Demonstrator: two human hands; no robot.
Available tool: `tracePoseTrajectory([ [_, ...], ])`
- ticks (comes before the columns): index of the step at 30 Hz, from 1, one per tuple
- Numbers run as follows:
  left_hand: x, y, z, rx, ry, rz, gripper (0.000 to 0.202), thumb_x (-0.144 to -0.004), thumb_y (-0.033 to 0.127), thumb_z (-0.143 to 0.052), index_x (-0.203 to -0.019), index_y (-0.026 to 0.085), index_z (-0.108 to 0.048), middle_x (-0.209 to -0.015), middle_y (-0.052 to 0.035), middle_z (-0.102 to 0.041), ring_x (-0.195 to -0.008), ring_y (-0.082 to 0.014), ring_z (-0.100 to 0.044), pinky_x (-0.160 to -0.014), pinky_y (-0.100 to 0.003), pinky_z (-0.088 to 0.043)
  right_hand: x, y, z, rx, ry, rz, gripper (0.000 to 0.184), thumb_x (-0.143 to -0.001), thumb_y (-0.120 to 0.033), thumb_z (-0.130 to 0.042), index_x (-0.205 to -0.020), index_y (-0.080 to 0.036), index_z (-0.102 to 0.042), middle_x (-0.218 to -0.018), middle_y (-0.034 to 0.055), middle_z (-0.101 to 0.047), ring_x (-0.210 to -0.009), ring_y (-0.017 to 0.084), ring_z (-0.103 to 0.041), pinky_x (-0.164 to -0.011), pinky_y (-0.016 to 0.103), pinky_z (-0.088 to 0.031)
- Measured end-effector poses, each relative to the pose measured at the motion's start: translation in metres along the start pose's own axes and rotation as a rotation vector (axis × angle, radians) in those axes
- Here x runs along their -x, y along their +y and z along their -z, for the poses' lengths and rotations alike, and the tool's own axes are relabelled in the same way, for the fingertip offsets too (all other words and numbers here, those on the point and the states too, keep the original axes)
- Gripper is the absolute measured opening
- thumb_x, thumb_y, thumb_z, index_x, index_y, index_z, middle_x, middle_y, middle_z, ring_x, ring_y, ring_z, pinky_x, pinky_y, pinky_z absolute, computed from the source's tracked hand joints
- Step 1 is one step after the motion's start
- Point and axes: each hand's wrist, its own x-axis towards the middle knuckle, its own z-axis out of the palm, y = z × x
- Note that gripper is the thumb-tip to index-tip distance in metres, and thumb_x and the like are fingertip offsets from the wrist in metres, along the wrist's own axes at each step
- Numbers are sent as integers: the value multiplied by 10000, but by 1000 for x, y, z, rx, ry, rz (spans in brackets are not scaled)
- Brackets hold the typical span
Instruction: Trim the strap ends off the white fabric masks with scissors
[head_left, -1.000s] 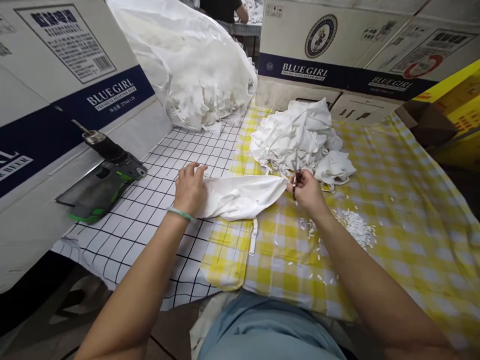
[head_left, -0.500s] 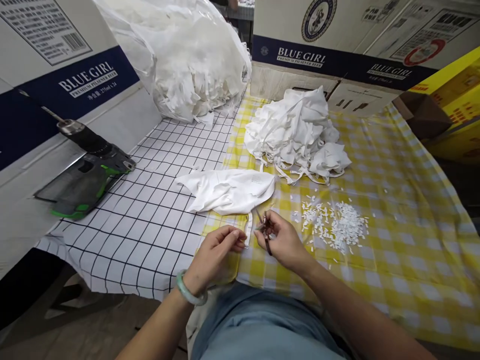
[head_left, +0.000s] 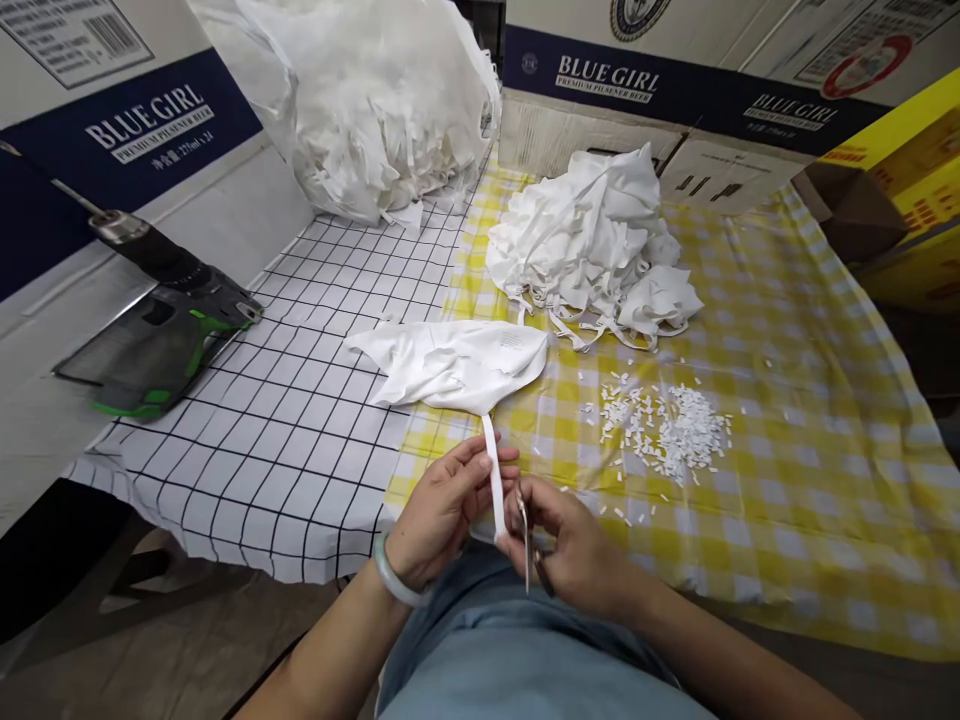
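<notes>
A white fabric piece (head_left: 457, 362) lies crumpled across the seam of the two cloths, its narrow strap (head_left: 492, 462) drawn toward me. My left hand (head_left: 451, 500), with a pale green bangle on the wrist, has closed its fingers on the strap. Close beside it, my right hand (head_left: 574, 545) grips small scissors (head_left: 528, 555), whose blades point down toward my lap. The right fingertips also touch the strap's lower end. How far apart the blades are is hard to see.
White fabric pieces form a pile (head_left: 589, 245) behind, with small white clippings (head_left: 686, 430) on the yellow checked cloth. A stuffed plastic bag (head_left: 375, 120) stands at the back. A cordless drill (head_left: 165, 290) lies at left by a carton (head_left: 135, 130); another carton (head_left: 592, 130) stands behind.
The left hand has taken hold of the strap and pulled it toward me. The right hand has come down and in, turning the scissors from pointing away to pointing down.
</notes>
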Motion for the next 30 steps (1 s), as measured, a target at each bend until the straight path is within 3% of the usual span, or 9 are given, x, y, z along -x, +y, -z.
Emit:
tracePoseTrajectory([
  [3, 3, -2, -3, 63, 45, -28, 345, -749, 223, -753, -1076, 143, -678, -868, -21, -648, -577, -31, -512, -508, -127, -402, 14, -3, 8, -18, -179, -59, 189, -735, -118, -633, -785, -207, -474, -733, -37, -524, -640, 96, -468, -603, 208, -425],
  [5, 6, -4, 0, -12, 55, -86, 301, -788, 235, -705, -1074, 146, -678, -766, 17, -583, -490, -5, -387, -435, -123, -286, 3, 0, 17, -18, -82, -22, 197, -755, -169, -659, -806, -214, -474, -783, -15, -567, -683, 117, -513, -657, 243, -461],
  [8, 18, -5, 4, -162, -30, -99, 291, -846, 251, -609, -1124, 181, -666, -699, 33, -529, -479, -23, -328, -449, -153, -267, -32, 4, 27, 79, 214, 136, 230, -756, -186, -676, -869, -235, -481, -1002, 31, -616, -921, 175, -575, -874, 335, -469],
  [11, 31, -6, 9, -307, -78, -113, 246, -876, 268, -544, -1031, 173, -710, -698, 7, -535, -557, -68, -424, -535, -195, -374, -70, 5, 27, 171, 169, 260, 322, -699, -105, -632, -979, -244, -554, -1141, 47, -592, -1142, 210, -521, -1004, 373, -407],
  [15, 40, -1, 18, -358, -30, -189, 176, -833, 228, -585, -896, 157, -733, -763, -24, -585, -675, -107, -525, -646, -228, -452, -96, 0, 22, 47, 51, 285, 240, -665, -96, -595, -874, -207, -559, -920, 17, -598, -918, 182, -571, -867, 325, -458],
  [20, 32, 11, 18, -24, -152, -25, 292, -796, 327, -660, -1037, 165, -689, -977, -76, -655, -807, -150, -601, -757, -275, -502, -92, -9, 25, -99, 65, 335, 224, -686, -91, -614, -822, -216, -487, -866, -12, -588, -814, 143, -561, -785, 275, -442],
  [23, 24, 15, 8, -47, -167, -29, 252, -827, 367, -671, -957, 153, -698, -894, -55, -641, -664, -88, -535, -630, -215, -456, -87, -11, 29, -99, 81, 333, 218, -699, -112, -624, -817, -220, -476, -863, -13, -584, -796, 135, -549, -761, 264, -435],
  [27, 22, 20, -2, -376, -96, -240, 240, -891, 386, -612, -910, 167, -710, -739, -11, -548, -595, -83, -427, -535, -206, -358, -81, -8, 27, -153, 216, 259, 263, -685, -195, -678, -830, -228, -462, -868, -12, -570, -793, 134, -551, -747, 262, -448],
  [30, 25, 28, -8, -727, 27, -627, 208, -917, 337, -577, -919, 201, -734, -936, -63, -571, -894, -178, -537, -818, -301, -458, -77, -3, 9, -276, 286, 124, 356, -662, -341, -759, -811, -235, -454, -779, -27, -518, -703, 125, -511, -655, 244, -449],
])
